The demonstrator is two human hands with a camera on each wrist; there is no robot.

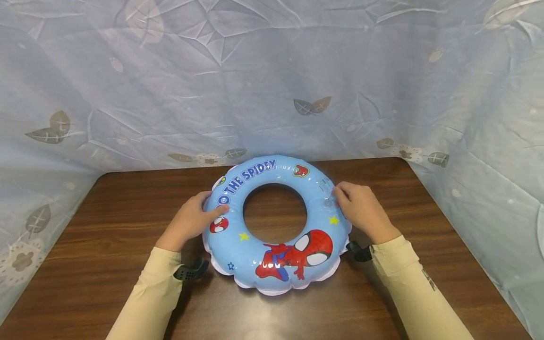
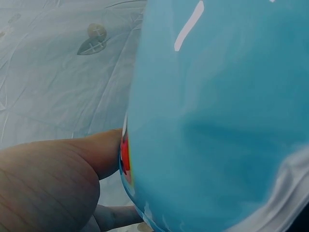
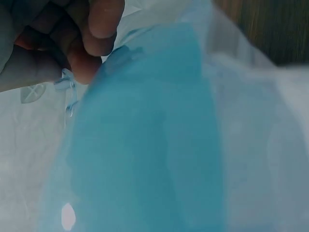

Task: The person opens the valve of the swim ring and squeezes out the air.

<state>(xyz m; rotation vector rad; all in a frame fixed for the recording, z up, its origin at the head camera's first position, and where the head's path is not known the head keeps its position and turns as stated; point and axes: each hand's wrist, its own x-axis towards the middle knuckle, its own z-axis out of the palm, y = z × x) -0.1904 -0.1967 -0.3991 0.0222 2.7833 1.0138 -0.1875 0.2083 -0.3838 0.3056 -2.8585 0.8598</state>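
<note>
A blue inflatable swim ring (image 1: 276, 283) with a cartoon spider figure and yellow stars lies on the wooden table, puffed up and with a scalloped pale edge. At its left side my left hand (image 1: 190, 222) grips the tube, thumb on top and fingers around the outer side. My right hand (image 1: 361, 208) is at the upper right of the ring, fingers curled. In the right wrist view, its thumb and fingertips pinch a small clear air valve (image 3: 70, 92) that stands up from the tube. The fingers partly cover the valve.
The brown table (image 1: 106, 264) reaches to a pale blue curtain (image 1: 263, 85) with leaf prints, which hangs behind it and along both sides. Black straps (image 1: 191, 270) sit at both wrists, below the cream sleeves (image 1: 148, 295).
</note>
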